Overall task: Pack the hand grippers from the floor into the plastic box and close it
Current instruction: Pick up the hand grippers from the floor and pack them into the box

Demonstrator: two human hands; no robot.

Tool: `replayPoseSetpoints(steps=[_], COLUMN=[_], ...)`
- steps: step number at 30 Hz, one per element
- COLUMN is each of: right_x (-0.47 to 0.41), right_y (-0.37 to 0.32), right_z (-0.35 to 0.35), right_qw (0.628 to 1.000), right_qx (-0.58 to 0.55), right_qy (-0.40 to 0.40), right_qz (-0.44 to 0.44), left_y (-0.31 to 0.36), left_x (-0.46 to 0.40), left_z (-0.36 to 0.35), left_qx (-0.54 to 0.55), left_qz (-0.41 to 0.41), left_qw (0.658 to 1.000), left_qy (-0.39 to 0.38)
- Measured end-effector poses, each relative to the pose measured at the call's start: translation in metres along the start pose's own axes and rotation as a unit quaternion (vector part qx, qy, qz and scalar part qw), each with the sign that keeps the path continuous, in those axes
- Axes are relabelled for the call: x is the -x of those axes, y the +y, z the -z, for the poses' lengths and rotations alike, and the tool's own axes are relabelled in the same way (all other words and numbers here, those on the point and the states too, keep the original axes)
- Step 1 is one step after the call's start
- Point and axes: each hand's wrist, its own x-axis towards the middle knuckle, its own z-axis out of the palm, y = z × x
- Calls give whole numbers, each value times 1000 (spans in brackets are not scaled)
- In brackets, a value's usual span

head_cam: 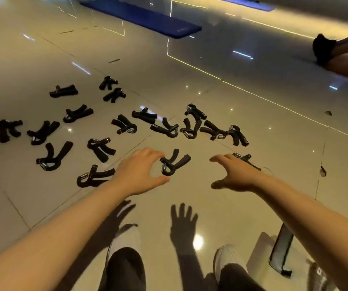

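Note:
Several black hand grippers lie scattered on the shiny tiled floor. One hand gripper (174, 162) sits between my two hands. My left hand (141, 171) hovers just left of it, fingers spread, holding nothing. My right hand (235, 175) is stretched out to its right, fingers apart, partly covering another hand gripper (245, 159). A third hand gripper (94, 176) lies beside my left wrist. At the lower right stands the pale plastic box (261, 255), with a dark piece (282, 250) on it; whether it is open I cannot tell.
My white shoes (227, 259) and dark trouser legs are at the bottom. A blue mat (147, 17) lies far back. Another person's leg and black shoe (324, 50) are at the upper right. Chipped spots mark the floor tile (323, 171) at right.

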Motion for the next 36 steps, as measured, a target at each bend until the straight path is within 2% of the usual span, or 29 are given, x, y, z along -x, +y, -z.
replayPoseSetpoints(steps=[5,9,12,17,20,23,29,33,36], right_x=[-83,-136,-173,-221,-236,-244,-238,-230,-220], right_y=[69,122,167,233,266,288,284,268,251], right_z=[-37,-75,-93,-108,-107,-107,-123,-130,-136], right_qw=[996,995,992,974,965,958,957,954,951], right_qx=[-37,1,14,0,-7,-16,18,8,-20], right_qy=[-33,-60,-52,-14,14,-11,-8,1,-15], right_qz=[-70,-84,-117,-224,-261,-285,-291,-301,-308], left_y=[-12,-35,-53,-68,-72,-75,-82,-79,-74], left_x=[-74,-118,-147,-196,-214,-218,-220,-216,-204], left_z=[-72,-133,-178,-231,-254,-270,-275,-275,-273], left_qx=[13,24,0,-67,-50,-87,-111,-68,-1], left_qz=[4,22,39,48,36,-3,-38,-57,-27], left_qw=[1000,997,995,986,990,989,990,996,1000], left_qy=[-24,-66,-92,-144,-128,-119,-73,4,13])
